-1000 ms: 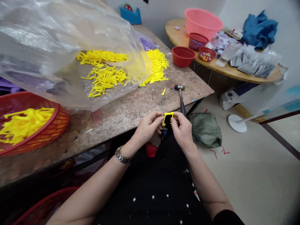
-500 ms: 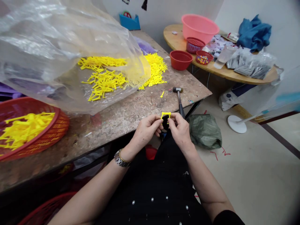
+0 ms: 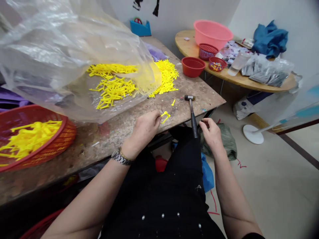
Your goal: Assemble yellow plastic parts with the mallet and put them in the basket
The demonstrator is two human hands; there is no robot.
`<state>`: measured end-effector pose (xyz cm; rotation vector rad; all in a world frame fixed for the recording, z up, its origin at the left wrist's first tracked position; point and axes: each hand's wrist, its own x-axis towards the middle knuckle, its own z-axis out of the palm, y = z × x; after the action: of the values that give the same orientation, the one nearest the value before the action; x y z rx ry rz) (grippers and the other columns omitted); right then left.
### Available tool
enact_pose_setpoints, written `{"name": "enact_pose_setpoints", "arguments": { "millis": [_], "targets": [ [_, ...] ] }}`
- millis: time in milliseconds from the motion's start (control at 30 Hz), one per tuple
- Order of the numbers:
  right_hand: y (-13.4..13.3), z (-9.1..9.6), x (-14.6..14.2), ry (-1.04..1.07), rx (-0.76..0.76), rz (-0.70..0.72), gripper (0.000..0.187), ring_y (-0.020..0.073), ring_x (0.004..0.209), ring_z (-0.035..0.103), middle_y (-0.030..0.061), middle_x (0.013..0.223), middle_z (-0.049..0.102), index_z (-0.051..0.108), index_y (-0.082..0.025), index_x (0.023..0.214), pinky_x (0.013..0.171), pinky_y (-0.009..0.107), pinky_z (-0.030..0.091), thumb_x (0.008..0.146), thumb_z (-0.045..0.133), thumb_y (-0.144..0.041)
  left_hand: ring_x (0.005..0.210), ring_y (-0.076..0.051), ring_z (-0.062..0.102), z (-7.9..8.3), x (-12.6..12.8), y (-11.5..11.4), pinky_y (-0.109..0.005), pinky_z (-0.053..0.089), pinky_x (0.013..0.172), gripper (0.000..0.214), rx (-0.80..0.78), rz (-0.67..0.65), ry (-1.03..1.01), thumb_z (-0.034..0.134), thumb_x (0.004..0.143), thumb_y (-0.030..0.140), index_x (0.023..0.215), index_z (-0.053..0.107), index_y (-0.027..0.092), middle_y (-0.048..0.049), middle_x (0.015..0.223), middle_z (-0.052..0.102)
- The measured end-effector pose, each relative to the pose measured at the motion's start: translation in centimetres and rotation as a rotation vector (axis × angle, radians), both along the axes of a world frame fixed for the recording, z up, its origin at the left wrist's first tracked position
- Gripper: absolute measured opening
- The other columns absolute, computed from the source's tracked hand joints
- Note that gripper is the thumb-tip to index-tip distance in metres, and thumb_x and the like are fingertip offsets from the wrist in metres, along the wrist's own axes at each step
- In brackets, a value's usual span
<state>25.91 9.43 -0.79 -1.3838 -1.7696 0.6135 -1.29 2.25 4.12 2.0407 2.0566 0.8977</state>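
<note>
A small U-shaped yellow plastic frame (image 3: 165,113) is pinched between the fingertips of my left hand (image 3: 147,127), low over the worktable's front edge. Part of the frame is hidden behind those fingers. My right hand (image 3: 212,132) is just right of the black handle of a hammer (image 3: 191,114), apart from it. Its fingers are loosely bent and a little apart, with nothing visible in them. The hammer lies with its head on the table and its handle past the edge. One loose yellow piece (image 3: 173,102) lies left of the hammer head.
A pile of yellow pieces (image 3: 166,74) lies by a large clear plastic bag (image 3: 74,43) with more inside. A red basket (image 3: 67,132) of yellow pieces stands at left. Behind are a red bowl (image 3: 193,68) and a round table (image 3: 183,41) with a pink basin (image 3: 213,33).
My hands have parted. The left has carried the yellow frame left onto or just above the table edge; the right has let go of it and moved right, beside the hammer handle.
</note>
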Motion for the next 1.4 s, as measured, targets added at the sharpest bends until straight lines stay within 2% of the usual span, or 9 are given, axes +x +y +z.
{"name": "enact_pose_setpoints", "arguments": {
  "millis": [167,300,500,600,733,867,1000,1200,1400],
  "targets": [
    [0.3,-1.9,-0.6,0.358,-0.436,0.117,0.044,0.0165,0.069,0.065,0.0001,0.075,0.068,0.064,-0.021,0.090,0.058,0.026,0.049,0.079,0.063,-0.063,0.076,-0.021,0.061,-0.2,-0.1,0.8,-0.028,0.042,0.069,0.018,-0.087,0.022,0.159,0.049,0.094,0.021,0.081,0.061,0.019,-0.0080,0.081,0.067],
    [-0.3,-1.8,-2.0,0.648,-0.669,0.195,0.046,0.0134,0.065,0.067,0.0032,0.078,0.073,0.061,-0.020,0.087,0.055,0.022,0.049,0.075,0.071,-0.062,0.077,-0.023,0.061,-0.3,0.2,1.0,-0.030,0.043,0.071,0.021,-0.106,-0.016,0.244,0.045,0.096,0.020,0.083,0.062,0.017,-0.0107,0.083,0.067],
    [-0.1,-1.1,-2.7,0.871,-0.755,0.217,0.034,0.0096,0.058,0.061,-0.0007,0.076,0.070,0.057,-0.020,0.085,0.055,0.022,0.052,0.074,0.078,-0.044,0.080,-0.025,0.062,-1.3,0.4,1.4,-0.032,0.044,0.073,0.021,-0.079,-0.020,0.220,0.045,0.096,0.020,0.085,0.063,0.017,-0.0119,0.086,0.067],
    [0.1,-0.8,-2.7,0.934,-0.782,0.241,0.036,0.0057,0.047,0.049,-0.0064,0.065,0.061,0.055,-0.021,0.090,0.045,0.017,0.040,0.072,0.079,-0.042,0.081,-0.025,0.062,-1.6,0.4,1.3,-0.033,0.045,0.074,0.022,-0.058,-0.031,0.195,0.044,0.096,0.020,0.087,0.063,0.017,-0.0121,0.088,0.068],
    [-0.5,-0.5,-2.6,0.887,-0.698,0.264,0.040,0.0038,0.042,0.038,-0.0092,0.061,0.052,0.054,-0.021,0.094,0.042,0.016,0.028,0.075,0.076,-0.048,0.081,-0.022,0.061,-2.0,0.5,1.1,-0.031,0.046,0.075,0.023,-0.050,-0.024,0.198,0.043,0.097,0.017,0.086,0.063,0.017,-0.0103,0.087,0.068],
    [-2.5,0.1,-1.7,0.723,-0.427,0.302,0.031,0.0064,0.049,0.047,-0.0063,0.071,0.058,0.054,-0.022,0.105,0.048,0.021,0.037,0.087,0.064,-0.046,0.082,-0.022,0.062,-2.5,0.5,1.2,-0.030,0.047,0.076,0.024,-0.028,-0.032,0.209,0.043,0.098,0.018,0.087,0.064,0.016,-0.0105,0.088,0.069],
    [-4.7,1.3,-0.3,0.288,-0.188,0.279,0.027,0.0106,0.057,0.055,-0.0018,0.082,0.064,0.055,-0.022,0.117,0.057,0.026,0.046,0.095,0.053,-0.038,0.082,-0.023,0.063,-2.8,0.4,1.4,-0.032,0.047,0.075,0.025,-0.035,-0.014,0.235,0.043,0.099,0.016,0.087,0.065,0.014,-0.0118,0.088,0.069],
    [-7.4,1.8,0.5,-0.166,0.040,0.305,0.037,0.0244,0.115,0.066,0.0107,0.127,0.068,0.054,-0.021,0.134,0.098,0.040,0.054,0.101,0.044,-0.032,0.083,-0.023,0.064,-3.0,0.4,1.5,-0.031,0.047,0.074,0.024,-0.029,-0.019,0.265,0.045,0.099,0.016,0.087,0.066,0.014,-0.0111,0.088,0.069],
    [-8.7,0.0,0.6,-0.324,0.088,0.330,0.045,0.0272,0.124,0.064,0.0136,0.137,0.064,0.049,-0.018,0.145,0.103,0.044,0.056,0.102,0.041,-0.031,0.083,-0.023,0.064,-2.8,0.4,1.5,-0.031,0.047,0.074,0.022,-0.033,-0.025,0.242,0.047,0.097,0.013,0.085,0.066,0.014,-0.0114,0.087,0.069]
  ]
}}
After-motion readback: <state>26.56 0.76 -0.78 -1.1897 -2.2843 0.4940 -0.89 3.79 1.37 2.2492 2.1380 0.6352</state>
